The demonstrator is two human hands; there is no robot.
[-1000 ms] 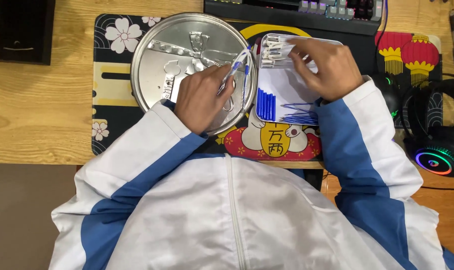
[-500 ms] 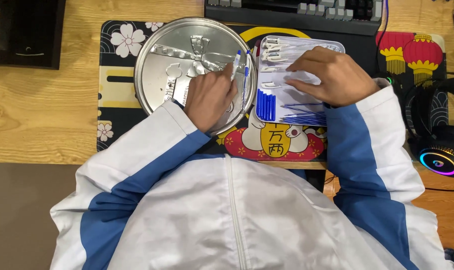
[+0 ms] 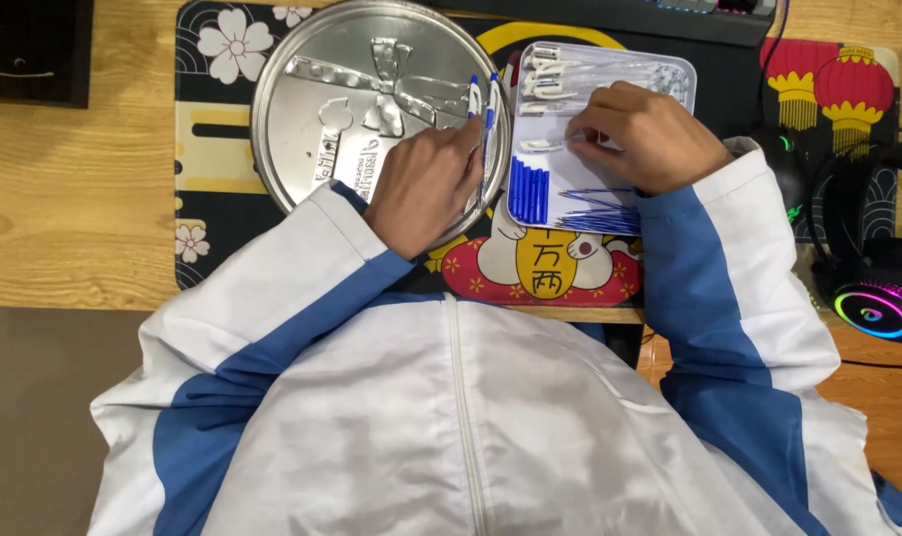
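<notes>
The pens, white and blue, are held in the left hand over the edge of the round silver tray. The right hand pinches a small clear piece on the white tray beside it. Both trays sit on a flowery mat on the table.

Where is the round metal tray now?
In the head view, the round metal tray lies upper left on the desk mat, beside the white tray.
</notes>
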